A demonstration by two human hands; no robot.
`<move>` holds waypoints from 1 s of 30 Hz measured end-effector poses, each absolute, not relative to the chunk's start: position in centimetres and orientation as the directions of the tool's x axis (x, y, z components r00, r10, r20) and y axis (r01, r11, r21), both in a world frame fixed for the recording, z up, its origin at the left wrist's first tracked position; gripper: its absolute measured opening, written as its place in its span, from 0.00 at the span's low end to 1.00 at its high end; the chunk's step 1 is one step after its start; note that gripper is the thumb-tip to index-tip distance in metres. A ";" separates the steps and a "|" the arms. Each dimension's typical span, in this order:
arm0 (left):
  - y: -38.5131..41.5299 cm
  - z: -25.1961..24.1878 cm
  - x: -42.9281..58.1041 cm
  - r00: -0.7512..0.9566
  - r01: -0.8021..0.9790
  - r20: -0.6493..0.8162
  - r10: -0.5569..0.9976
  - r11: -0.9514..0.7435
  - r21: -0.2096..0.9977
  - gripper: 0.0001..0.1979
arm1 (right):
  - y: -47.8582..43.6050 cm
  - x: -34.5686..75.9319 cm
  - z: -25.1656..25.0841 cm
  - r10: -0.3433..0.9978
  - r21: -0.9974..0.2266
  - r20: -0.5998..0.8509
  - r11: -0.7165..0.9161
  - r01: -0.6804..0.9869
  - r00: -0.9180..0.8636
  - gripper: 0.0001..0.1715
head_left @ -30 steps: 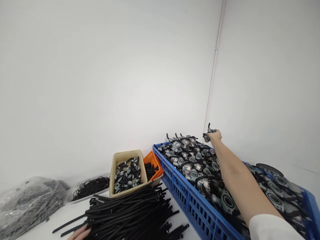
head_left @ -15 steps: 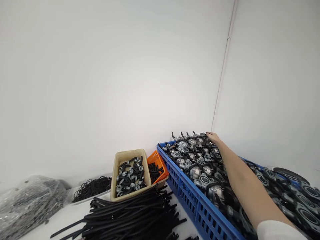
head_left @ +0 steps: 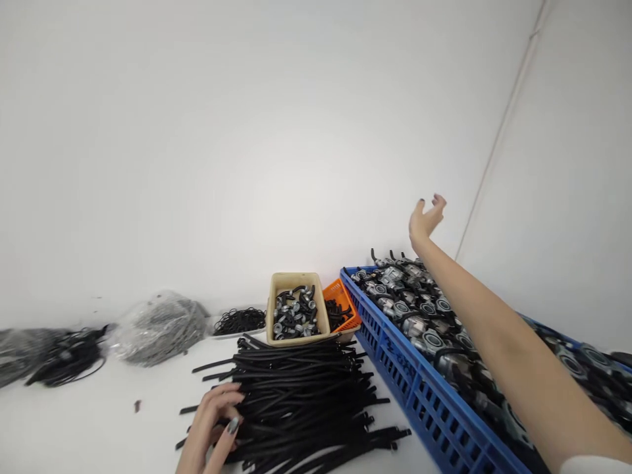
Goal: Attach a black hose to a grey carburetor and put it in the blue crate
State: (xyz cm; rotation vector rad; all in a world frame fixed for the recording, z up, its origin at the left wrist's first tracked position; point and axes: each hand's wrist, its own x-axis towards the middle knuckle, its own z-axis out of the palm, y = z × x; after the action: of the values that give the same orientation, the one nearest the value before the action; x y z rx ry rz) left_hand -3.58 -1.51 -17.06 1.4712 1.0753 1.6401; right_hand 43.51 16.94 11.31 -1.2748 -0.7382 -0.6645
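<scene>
My right hand (head_left: pixel 427 217) is raised above the far end of a blue crate (head_left: pixel 390 349), open, its fingers apart and nothing visible in them. Grey metal parts with clear housings and black hose stubs (head_left: pixel 415 326) fill this crate. At the bottom, my left hand (head_left: pixel 212 421) reaches the left ends of a pile of black rubber tubes (head_left: pixel 301 395). Its thumb and fingers are bent but apart, with the fingertips at the tubes. Whether any tube lies between them is partly hidden.
Behind the tubes stand a cream bin (head_left: pixel 273 309) of small hose fittings and an orange basket (head_left: pixel 340 289) of short black pieces. Further left are thin black rings (head_left: pixel 240 320), a clear bag of grey parts (head_left: pixel 160 329) and a black bundle (head_left: pixel 74 355). A white wall (head_left: pixel 247 164) rises behind.
My right hand has lifted off the parts at the crate's far end and opened. My left hand has come into view at the tubes. The view has swung left.
</scene>
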 end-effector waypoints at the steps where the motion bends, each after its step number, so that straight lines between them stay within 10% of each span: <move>1: -2.0 -16.6 -3.6 -0.113 0.044 0.436 0.893 -0.434 0.900 0.20 | 17.7 40.3 12.4 -0.037 -0.521 0.836 0.263 0.812 0.548 0.25; 8: -2.6 -16.4 -5.3 0.088 0.100 0.435 0.896 -0.443 0.891 0.16 | 14.1 14.3 12.5 0.230 -0.061 0.958 0.747 0.662 -0.171 0.25; 10: -2.6 -16.4 -5.6 0.100 0.109 0.438 0.894 -0.447 0.888 0.16 | 10.8 9.1 10.0 0.356 -0.006 0.721 0.861 0.509 -0.595 0.24; 13: -2.8 -16.2 -5.7 0.091 0.130 0.433 0.897 -0.442 0.887 0.15 | 6.3 5.4 5.3 0.465 -0.249 0.239 0.878 0.409 -0.852 0.28; 18: -2.9 -15.7 -5.8 0.076 0.146 0.445 0.892 -0.451 0.881 0.16 | 3.5 7.4 -0.6 0.415 -0.582 0.171 0.774 0.248 -0.894 0.25; 30: -2.0 -9.9 -5.3 -0.083 0.122 0.576 0.813 -0.566 0.816 0.12 | 2.7 14.1 0.9 0.522 -0.699 0.269 0.684 0.208 -0.809 0.27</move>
State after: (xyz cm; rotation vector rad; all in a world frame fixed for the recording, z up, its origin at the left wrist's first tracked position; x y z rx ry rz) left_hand -5.29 -2.03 -9.85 1.6665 1.0149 1.6989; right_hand 14.13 2.71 0.87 -0.5651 -2.4430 0.9365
